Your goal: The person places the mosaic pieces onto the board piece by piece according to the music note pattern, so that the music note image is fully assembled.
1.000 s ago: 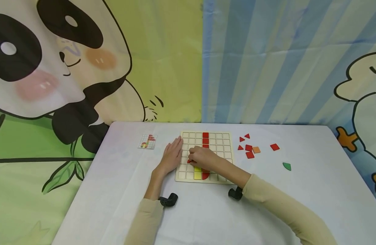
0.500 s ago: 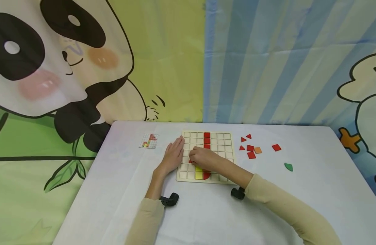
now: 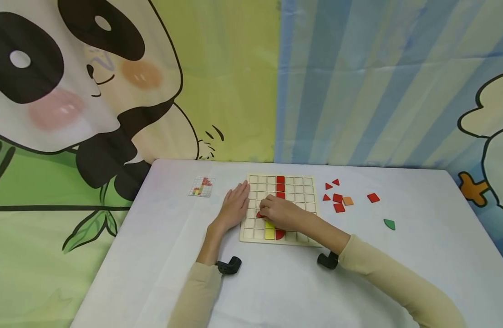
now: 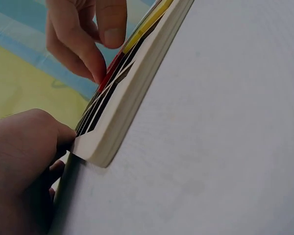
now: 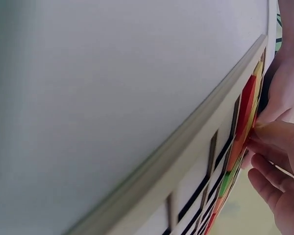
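Note:
A pale wooden grid board (image 3: pixel 300 200) lies on the table. My left hand (image 3: pixel 233 205) rests along its left edge with fingers straight, and in the left wrist view its thumb touches the board's corner. Over the board's lower left middle, my right hand (image 3: pixel 281 213) pinches a red puzzle piece (image 3: pixel 259 214) down at a cell; the piece's full outline is partly covered by the fingers. Yellow pieces (image 3: pixel 269 234) and a rounded red piece (image 3: pixel 280 234) fill cells near the front. Red squares (image 3: pixel 280 180) run up one column. A green piece (image 5: pixel 225 183) shows in the right wrist view.
Right of the board lie several loose pieces: red triangles (image 3: pixel 328 186), red squares (image 3: pixel 339 207), an orange square (image 3: pixel 348 201), a single red square (image 3: pixel 373 197) and a green quarter-round (image 3: pixel 389 224). A pattern card (image 3: pixel 202 187) lies to the left.
The head view has shifted slightly, so everything sits a little further right. Both hands keep their places on the board, and the right fingers stay at the same red piece.

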A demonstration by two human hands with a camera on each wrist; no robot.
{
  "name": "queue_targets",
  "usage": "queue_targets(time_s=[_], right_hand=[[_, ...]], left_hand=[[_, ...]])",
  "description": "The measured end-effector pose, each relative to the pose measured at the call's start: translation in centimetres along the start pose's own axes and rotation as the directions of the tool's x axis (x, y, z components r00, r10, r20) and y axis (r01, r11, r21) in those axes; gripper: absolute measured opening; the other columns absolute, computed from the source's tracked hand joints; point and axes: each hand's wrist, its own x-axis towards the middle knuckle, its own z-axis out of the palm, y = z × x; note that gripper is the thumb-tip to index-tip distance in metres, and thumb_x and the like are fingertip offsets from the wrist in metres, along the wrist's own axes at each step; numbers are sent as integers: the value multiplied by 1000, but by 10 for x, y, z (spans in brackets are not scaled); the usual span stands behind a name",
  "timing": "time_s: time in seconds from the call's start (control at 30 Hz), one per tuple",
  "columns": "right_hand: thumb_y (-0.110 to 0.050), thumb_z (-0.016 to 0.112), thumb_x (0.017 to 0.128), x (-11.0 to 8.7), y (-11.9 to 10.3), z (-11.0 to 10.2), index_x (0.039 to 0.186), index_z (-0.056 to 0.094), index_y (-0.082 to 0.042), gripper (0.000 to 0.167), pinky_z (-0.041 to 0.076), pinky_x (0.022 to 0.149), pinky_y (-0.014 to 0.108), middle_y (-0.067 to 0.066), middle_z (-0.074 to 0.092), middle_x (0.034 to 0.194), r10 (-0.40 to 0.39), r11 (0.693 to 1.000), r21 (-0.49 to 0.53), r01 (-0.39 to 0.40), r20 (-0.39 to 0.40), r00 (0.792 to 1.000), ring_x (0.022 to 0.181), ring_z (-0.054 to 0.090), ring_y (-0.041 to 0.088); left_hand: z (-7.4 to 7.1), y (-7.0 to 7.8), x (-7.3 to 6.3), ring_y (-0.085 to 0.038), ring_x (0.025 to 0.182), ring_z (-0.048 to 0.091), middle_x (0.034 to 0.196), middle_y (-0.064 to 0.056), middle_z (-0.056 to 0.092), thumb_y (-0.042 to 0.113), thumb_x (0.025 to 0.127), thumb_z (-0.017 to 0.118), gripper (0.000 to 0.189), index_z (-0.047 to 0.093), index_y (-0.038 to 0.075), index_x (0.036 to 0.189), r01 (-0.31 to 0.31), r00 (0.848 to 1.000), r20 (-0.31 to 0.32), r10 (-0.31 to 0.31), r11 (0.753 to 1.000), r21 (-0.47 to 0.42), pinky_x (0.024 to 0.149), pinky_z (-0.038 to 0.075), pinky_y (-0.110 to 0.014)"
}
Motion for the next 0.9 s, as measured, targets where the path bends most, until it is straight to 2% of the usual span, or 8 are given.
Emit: queue_targets(time_s=[0.13,0.2,0.3,0.43,0.6,0.8,0.83,0.9], right_hand=[[-15,72,98,-14,3,-5,115,78,-3,22,57,100,32,9,72,118,9,1000,0,-9,5,1000,114,65,25],[-16,73,97,-23,4,-8,120,75,-2,27,56,103,36,12,69,127,32,999,33,-31,-28,999,120,63,28],[-15,76,95,-40,5,-17,127,71,-1,36,56,103,41,17,63,138,114,982,162,-97,-97,989,126,60,33],[-13,78,93,-75,11,-26,130,68,0,41,59,97,45,19,62,138,258,933,291,-214,-123,958,128,59,37],[-11,80,90,-129,38,-20,130,68,1,44,60,94,50,22,62,137,427,882,261,-391,-95,899,127,58,40],[-3,81,86,-194,86,-19,133,62,10,52,53,97,65,32,56,137,630,764,286,-578,-136,765,126,51,51],[-2,81,86,-203,93,-17,132,61,12,52,52,96,67,33,55,135,648,751,299,-589,-155,746,125,51,52],[0,81,84,-218,105,-13,129,60,15,52,53,93,67,36,56,131,655,747,317,-584,-202,729,118,55,54]], left_hand=[[3,3,3,-28,162,13,174,-8,17,23,113,37,56,25,4,164,-16,1000,10,16,1000,-23,131,6,-51],[4,4,4,-27,162,13,174,-8,17,24,113,37,56,25,5,164,-19,1000,16,19,1000,-25,132,6,-51],[6,6,4,-26,162,13,174,-7,17,24,113,37,56,25,6,164,-10,1000,13,10,1000,-28,132,6,-50],[4,6,2,-26,162,12,174,-7,16,24,113,37,56,25,5,164,-6,1000,10,6,1000,-19,132,5,-49],[0,4,0,-27,162,12,174,-8,16,23,112,37,56,25,5,164,-2,1000,8,2,1000,-6,132,6,-50],[-2,2,-2,-27,162,12,174,-8,16,24,112,37,56,25,4,164,0,1000,2,0,1000,-9,132,5,-50],[-2,2,-2,-27,162,12,174,-8,16,24,112,37,56,25,5,164,1,1000,2,-1,1000,-7,132,5,-50],[-3,1,-2,-27,162,12,174,-8,16,24,112,37,56,25,4,164,1,1000,2,-1,1000,-6,132,5,-50]])
